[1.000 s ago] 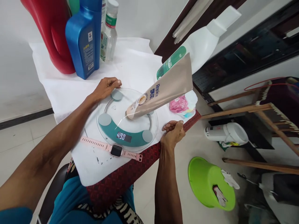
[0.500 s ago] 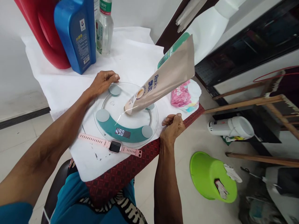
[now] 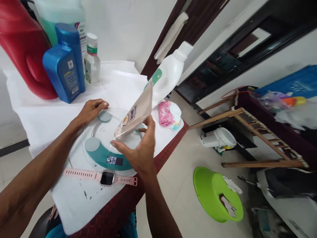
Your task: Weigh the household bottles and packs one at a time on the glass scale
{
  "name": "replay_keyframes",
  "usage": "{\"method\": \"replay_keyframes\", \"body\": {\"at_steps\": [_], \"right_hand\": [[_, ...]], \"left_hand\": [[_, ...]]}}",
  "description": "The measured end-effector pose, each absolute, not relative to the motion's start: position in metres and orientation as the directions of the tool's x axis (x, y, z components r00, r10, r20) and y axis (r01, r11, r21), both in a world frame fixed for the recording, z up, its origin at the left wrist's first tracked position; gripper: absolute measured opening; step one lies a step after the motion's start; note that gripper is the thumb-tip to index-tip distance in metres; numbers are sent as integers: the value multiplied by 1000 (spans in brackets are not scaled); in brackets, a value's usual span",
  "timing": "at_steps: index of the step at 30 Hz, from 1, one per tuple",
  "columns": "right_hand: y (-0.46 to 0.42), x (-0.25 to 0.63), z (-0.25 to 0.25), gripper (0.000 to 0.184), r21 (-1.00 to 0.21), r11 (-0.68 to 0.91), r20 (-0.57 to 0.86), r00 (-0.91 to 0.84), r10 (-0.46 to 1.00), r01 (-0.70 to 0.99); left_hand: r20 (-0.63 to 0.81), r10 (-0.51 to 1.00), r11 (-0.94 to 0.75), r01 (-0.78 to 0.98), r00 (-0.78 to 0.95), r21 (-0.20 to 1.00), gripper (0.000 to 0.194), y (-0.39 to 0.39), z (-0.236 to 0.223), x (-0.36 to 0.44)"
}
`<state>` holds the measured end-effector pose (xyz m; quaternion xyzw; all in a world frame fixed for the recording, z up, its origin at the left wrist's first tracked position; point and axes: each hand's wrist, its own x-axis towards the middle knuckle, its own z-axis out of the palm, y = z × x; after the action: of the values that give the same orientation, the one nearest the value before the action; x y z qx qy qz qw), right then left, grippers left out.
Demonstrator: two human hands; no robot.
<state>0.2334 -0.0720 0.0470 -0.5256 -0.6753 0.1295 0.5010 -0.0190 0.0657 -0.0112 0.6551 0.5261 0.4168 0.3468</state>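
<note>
A beige Rejoice tube [image 3: 135, 114] stands tilted, cap end down, on the round glass scale [image 3: 109, 162], whose lit display is near its front edge. My right hand [image 3: 142, 152] is open beside the tube's lower part, thumb in front and fingers at its right side; whether they touch it I cannot tell. My left hand [image 3: 92, 109] rests at the scale's far left edge, its fingers curled in near the thumb, with nothing visible in them. A pink-strapped watch [image 3: 107, 178] lies in front of the scale.
Behind stand a red jug [image 3: 29, 56], a blue bottle [image 3: 65, 66], a clear bottle [image 3: 92, 62] and a white bottle [image 3: 170, 72]. A pink pack [image 3: 167, 114] sits near the table's right edge. On the floor are a green tub [image 3: 208, 195] and a white bucket [image 3: 223, 138].
My right hand has moved from the table's right edge to the tube and spread its fingers. My left hand stays at the scale's edge. The camera view has shifted.
</note>
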Motion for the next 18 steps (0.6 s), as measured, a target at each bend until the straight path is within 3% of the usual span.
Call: {"method": "replay_keyframes", "body": {"at_steps": [3,7,9,15,18], "right_hand": [[-61,203,46,95,-679,383,553,93,828,627],[-44,203,44,39,-649,374,591,130,796,663],[-26,213,49,21,-652,372,601,152,785,661],[98,239,68,27,-675,386,664,290,689,629],[165,237,66,26,-717,333,609,317,727,613]], "left_hand": [[174,980,-200,391,101,898,69,67,-11,-20],[153,982,-185,387,113,904,71,67,-11,-19],[147,982,-181,377,116,908,67,66,-11,-18],[173,977,-204,332,122,921,56,62,-12,-16],[186,973,-221,325,133,920,56,62,-12,-15]]}}
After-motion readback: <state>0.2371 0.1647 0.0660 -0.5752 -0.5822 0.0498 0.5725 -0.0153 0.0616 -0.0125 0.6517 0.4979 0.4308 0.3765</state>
